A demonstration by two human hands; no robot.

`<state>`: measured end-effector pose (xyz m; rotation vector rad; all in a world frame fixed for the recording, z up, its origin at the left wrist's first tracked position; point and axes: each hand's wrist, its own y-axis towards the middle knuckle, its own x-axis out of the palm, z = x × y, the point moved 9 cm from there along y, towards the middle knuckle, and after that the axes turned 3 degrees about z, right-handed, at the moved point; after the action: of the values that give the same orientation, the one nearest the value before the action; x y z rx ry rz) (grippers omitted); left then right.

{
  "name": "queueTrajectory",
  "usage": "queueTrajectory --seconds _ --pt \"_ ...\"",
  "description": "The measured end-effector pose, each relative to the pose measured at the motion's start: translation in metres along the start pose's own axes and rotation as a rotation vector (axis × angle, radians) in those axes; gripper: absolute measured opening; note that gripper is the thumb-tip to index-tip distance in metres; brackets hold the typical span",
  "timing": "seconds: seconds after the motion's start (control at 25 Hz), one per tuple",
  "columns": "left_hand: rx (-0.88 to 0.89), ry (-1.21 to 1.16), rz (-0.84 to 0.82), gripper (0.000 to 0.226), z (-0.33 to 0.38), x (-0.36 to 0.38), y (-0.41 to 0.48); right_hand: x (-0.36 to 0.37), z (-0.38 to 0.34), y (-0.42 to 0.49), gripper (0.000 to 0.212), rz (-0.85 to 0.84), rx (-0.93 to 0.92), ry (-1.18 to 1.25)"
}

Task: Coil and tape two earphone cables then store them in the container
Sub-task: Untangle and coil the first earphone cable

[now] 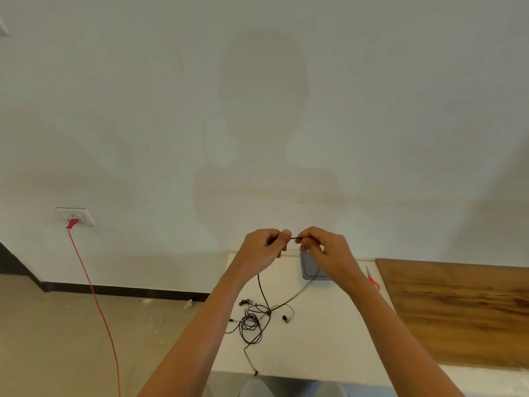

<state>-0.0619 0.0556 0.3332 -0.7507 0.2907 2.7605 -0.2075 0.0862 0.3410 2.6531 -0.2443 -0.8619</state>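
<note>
Both hands are raised above the small white table [315, 345]. My left hand [262, 250] and my right hand [323, 250] each pinch a short taut stretch of a black earphone cable [264, 293] between them. From the hands the cable hangs down in two strands to the table. There it meets a loose tangle of earphone cables [253, 322] with earbuds lying beside it. A grey container [309, 266] sits at the table's back, partly hidden behind my right hand.
Red-handled scissors [372, 280] lie at the table's right edge, next to a wooden board [458, 308]. A red cord [94, 296] runs from a wall socket [76, 216] down across the floor at left. The wall stands just behind the table.
</note>
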Motion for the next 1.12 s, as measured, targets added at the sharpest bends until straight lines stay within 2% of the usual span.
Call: queueTrajectory --seconds 0.08,0.24,0.32,0.44,0.48,0.52,0.6,0.72,0.8,0.84,0.88,0.96,1.04,1.12 --pt "-0.049 0.009 -0.041 0.046 -0.02 -0.005 -0.005 -0.022 0.014 -0.005 0.021 0.138 0.039 -0.087" --pt "-0.127 0.016 -0.028 0.043 -0.052 -0.018 -0.021 -0.049 0.071 -0.023 0.019 0.306 0.358 -0.211" --pt "-0.145 -0.033 -0.02 0.04 -0.049 -0.012 -0.025 -0.033 0.069 -0.024 0.019 0.2 0.336 -0.308" --pt "-0.145 -0.112 -0.061 0.039 -0.03 0.009 -0.026 0.033 0.019 -0.028 0.038 -0.226 0.113 -0.057" --pt "-0.146 -0.123 -0.061 0.04 -0.025 0.011 -0.025 0.047 0.002 -0.033 0.033 -0.319 0.068 0.03" --pt "-0.15 -0.132 -0.054 0.042 -0.021 0.009 -0.024 0.05 -0.008 -0.033 0.026 -0.336 0.056 0.081" --pt "-0.154 -0.108 -0.077 0.045 -0.022 0.0 -0.025 0.036 -0.005 -0.023 0.024 -0.213 0.087 0.121" --pt "-0.189 0.002 -0.147 0.045 -0.042 -0.018 -0.033 -0.013 0.029 -0.008 0.028 0.11 0.233 0.132" --pt "-0.252 -0.051 -0.112 0.043 -0.06 -0.03 -0.04 -0.04 0.057 -0.008 0.026 0.262 0.336 0.062" --pt "-0.283 -0.107 -0.085 0.042 -0.066 -0.034 -0.042 -0.047 0.069 -0.009 0.026 0.272 0.396 -0.009" --pt "-0.303 -0.158 -0.063 0.041 -0.07 -0.034 -0.044 -0.045 0.078 -0.01 0.026 0.208 0.435 -0.104" --pt "-0.31 -0.229 -0.065 0.039 -0.067 -0.023 -0.045 -0.011 0.069 -0.013 0.04 -0.111 0.366 -0.222" --pt "-0.289 -0.254 -0.103 0.038 -0.055 -0.003 -0.043 0.039 0.033 -0.028 0.056 -0.396 0.205 -0.089" --pt "-0.261 -0.242 -0.105 0.039 -0.044 0.01 -0.04 0.068 0.001 -0.038 0.045 -0.461 0.118 0.134"
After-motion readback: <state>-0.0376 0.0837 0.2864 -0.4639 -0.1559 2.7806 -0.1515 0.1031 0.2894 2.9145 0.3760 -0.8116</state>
